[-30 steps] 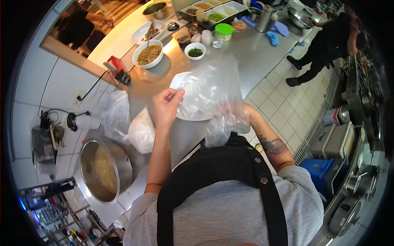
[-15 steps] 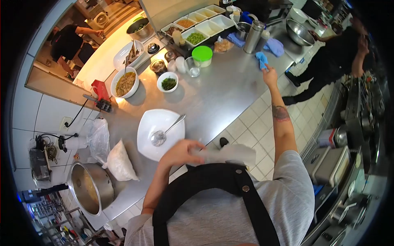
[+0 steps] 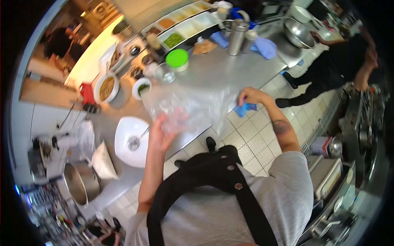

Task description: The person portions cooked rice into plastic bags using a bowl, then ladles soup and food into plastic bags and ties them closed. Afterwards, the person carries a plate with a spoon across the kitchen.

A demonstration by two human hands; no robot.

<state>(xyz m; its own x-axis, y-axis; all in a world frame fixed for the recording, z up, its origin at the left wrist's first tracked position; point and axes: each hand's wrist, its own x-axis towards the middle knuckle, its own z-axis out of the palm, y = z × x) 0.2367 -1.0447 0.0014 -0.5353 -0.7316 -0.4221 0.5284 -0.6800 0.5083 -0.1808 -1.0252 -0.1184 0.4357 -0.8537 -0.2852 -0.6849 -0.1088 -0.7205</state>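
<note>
A clear plastic bag (image 3: 205, 102) is spread above the front edge of the steel counter, blurred by motion. My left hand (image 3: 164, 130) grips its near left part, the fingers partly behind the plastic. At the bag's right end, my right hand (image 3: 251, 97) is closed on a small blue cloth (image 3: 245, 109), which hangs below the fingers. Left of my left hand, a white square bowl (image 3: 123, 143) holds a metal spoon (image 3: 134, 142). Beside the bowl stands a bag of white contents (image 3: 103, 162).
A large steel pot (image 3: 82, 182) is at the left. Behind are a soup bowl (image 3: 106, 88), a bowl of greens (image 3: 142, 87), a green-lidded tub (image 3: 177, 60) and a steel flask (image 3: 238, 37). A co-worker (image 3: 340, 61) stands at the right.
My right hand has picked up the blue cloth from the counter and come back to the bag. The plastic bag, low at my waist half a second ago, is now spread over the counter.
</note>
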